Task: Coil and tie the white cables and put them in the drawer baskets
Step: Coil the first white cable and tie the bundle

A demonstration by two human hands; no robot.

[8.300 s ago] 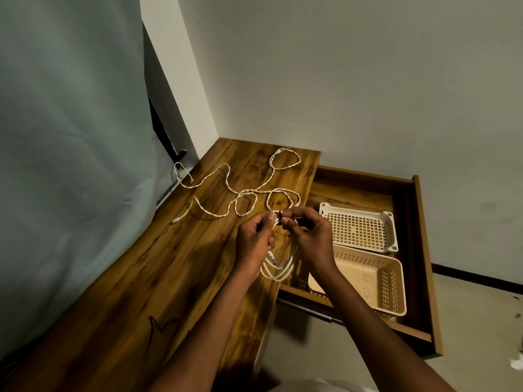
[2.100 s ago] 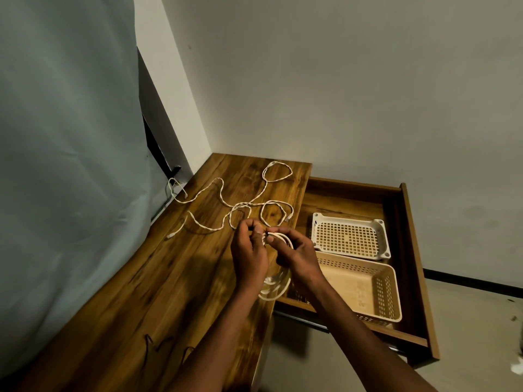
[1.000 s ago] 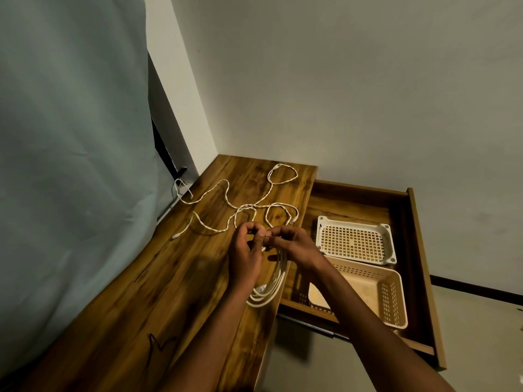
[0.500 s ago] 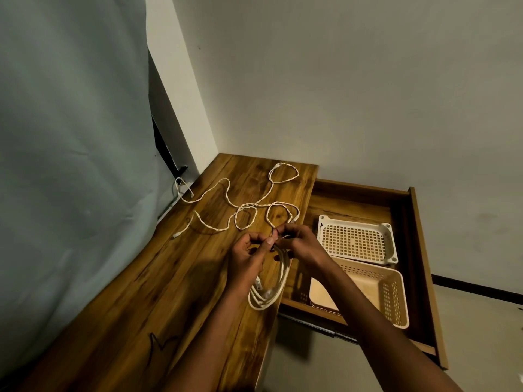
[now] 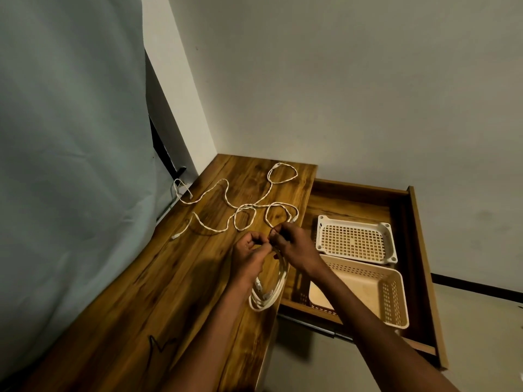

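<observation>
White coiled cable (image 5: 267, 292) is hanging over the desk edge (image 5: 271, 335), left hand (image 5: 249, 257) and right hand (image 5: 291, 244) both pinching its top, probably cinching a tie, which is too small to see. Risk: grip slipping, loops springing apart. Loose cable (image 5: 240, 210) is lying untied on the desk; both baskets (image 5: 392, 292) in the drawer (image 5: 418, 250) look empty. Versus 0.5 s ago: fingers are closing tighter, coil barely shifting.

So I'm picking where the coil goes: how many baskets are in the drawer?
2. A white basket sits farther back in the drawer; a deeper cream basket sits nearer, partly behind the right forearm.
</observation>
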